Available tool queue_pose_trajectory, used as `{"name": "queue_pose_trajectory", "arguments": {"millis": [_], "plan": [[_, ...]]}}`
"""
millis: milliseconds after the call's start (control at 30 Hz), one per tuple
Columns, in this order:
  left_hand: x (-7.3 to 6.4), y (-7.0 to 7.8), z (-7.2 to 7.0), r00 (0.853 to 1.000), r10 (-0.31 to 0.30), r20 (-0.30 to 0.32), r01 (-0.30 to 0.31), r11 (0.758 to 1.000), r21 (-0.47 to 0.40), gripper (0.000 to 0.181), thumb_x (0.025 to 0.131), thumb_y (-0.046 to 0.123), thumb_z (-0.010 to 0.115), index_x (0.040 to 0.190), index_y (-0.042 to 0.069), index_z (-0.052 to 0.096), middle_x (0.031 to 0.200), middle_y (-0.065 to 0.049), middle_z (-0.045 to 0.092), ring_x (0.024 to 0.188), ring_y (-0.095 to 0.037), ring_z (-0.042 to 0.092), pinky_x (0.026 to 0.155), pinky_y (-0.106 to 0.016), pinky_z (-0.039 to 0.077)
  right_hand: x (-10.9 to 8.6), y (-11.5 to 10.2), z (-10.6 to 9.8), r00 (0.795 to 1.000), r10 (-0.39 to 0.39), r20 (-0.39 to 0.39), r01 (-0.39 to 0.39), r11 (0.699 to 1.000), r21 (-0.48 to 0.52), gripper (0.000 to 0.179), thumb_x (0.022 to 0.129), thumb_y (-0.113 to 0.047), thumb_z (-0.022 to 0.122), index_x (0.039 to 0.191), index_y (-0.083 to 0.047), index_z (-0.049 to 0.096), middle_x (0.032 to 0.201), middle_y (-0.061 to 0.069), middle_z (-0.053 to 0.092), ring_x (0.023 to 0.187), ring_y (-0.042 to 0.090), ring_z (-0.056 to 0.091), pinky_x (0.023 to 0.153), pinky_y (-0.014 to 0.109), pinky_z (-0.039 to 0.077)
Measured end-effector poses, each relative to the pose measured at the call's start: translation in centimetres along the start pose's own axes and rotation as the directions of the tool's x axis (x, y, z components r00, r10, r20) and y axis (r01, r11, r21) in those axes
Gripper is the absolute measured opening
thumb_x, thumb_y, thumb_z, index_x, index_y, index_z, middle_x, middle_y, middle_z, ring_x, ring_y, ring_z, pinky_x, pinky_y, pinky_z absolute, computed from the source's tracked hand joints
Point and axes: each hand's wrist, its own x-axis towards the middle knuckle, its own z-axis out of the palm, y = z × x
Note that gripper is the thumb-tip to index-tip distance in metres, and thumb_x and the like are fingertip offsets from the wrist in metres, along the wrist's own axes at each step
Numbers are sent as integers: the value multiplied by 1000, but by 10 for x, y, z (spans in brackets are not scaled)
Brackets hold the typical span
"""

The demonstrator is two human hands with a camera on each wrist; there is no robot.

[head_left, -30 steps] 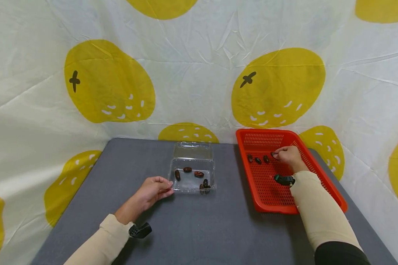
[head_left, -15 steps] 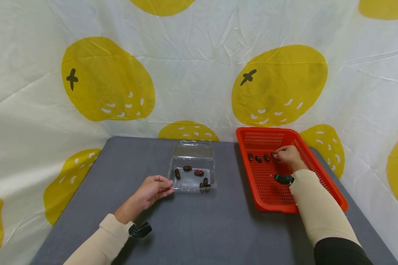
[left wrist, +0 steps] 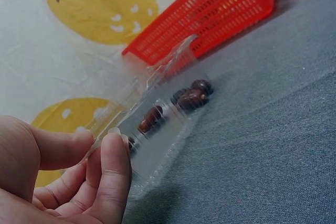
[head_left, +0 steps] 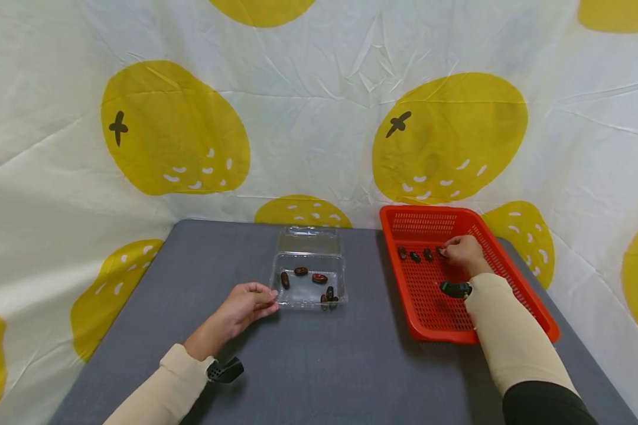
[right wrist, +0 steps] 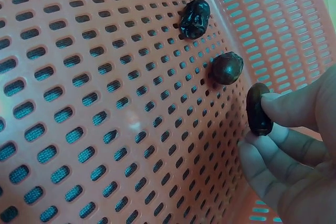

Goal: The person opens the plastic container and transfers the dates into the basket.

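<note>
My left hand (head_left: pixel 247 305) pinches the near left corner of a clear plastic clamshell box (left wrist: pixel 157 156) between thumb and fingers; its lid (head_left: pixel 309 241) stands open at the back. Several brown dates (head_left: pixel 319 278) lie inside the box, some bunched at its near right corner. Over at the right, my right hand (head_left: pixel 462 252) reaches into a red perforated basket (head_left: pixel 414 307). Thumb and fingertips there pinch a dark date (right wrist: pixel 258 109) low over the basket floor, near its far wall. Three other dates (right wrist: pixel 227 68) lie in a row to the left of it.
A grey cloth-covered table (head_left: pixel 324 366) carries both the box and the basket, with a gap between them. Behind it hangs a white curtain (head_left: pixel 308 118) with yellow fruit prints. The basket's side walls rise around my right hand.
The head view shifts very slightly. Both hands keep nearly the same place, the left at the box corner and the right with the date in the basket.
</note>
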Motion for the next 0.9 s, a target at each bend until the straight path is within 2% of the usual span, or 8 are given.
{"name": "queue_pose_trajectory", "arguments": {"millis": [167,300,467,600,733,833,900], "plan": [[0,-1,1,1000,-3,-4,3,1000,-6,14,100,-4,64,89,6,64,89,-8,70,77,-12,72,75,-24,66,0,4,-2,1000,8,5,-8,1000,-20,41,98,-15,61,130,10,63,115,21,70,92,26,65,76,29,57],[1,-2,1,1000,-2,-3,2,1000,-2,12,99,-4,64,91,5,64,89,-8,70,77,-12,72,75,-24,66,-5,0,-3,1000,-5,-15,5,1000,-25,42,97,-16,60,131,8,63,110,18,70,94,28,63,73,27,55],[0,-1,1,1000,-4,-2,4,1000,10,2,99,-1,66,98,0,65,90,-8,70,78,-12,73,75,-23,66,-12,-15,-1,998,-44,-52,44,999,4,41,98,-14,58,132,9,62,119,24,68,95,30,61,70,27,54],[0,0,-1,1000,-6,-4,6,1000,11,5,99,-1,66,95,2,66,91,-8,69,78,-13,73,75,-23,66,-14,-32,2,997,-63,-55,66,996,57,38,101,-12,57,133,8,62,128,27,65,97,31,64,72,28,56],[2,0,-2,1000,-9,-7,9,1000,1,10,99,-2,66,91,5,66,91,-8,70,78,-13,73,75,-24,66,-17,-46,3,996,-86,-34,89,991,98,38,104,-15,57,135,6,61,136,26,61,114,39,66,86,37,63],[3,1,-2,1000,-9,0,9,1000,1,5,98,0,68,94,2,66,91,-9,70,78,-13,73,76,-24,66,-22,-59,4,995,-102,-11,103,985,140,39,105,-15,57,138,6,59,139,26,59,123,40,63,102,47,60],[3,1,-2,1000,-16,5,16,1000,4,4,98,1,68,96,1,65,92,-9,70,79,-13,73,76,-24,66,-27,-68,5,993,-114,2,113,981,160,39,105,-15,58,138,6,59,139,25,59,123,39,63,107,50,58]]}}
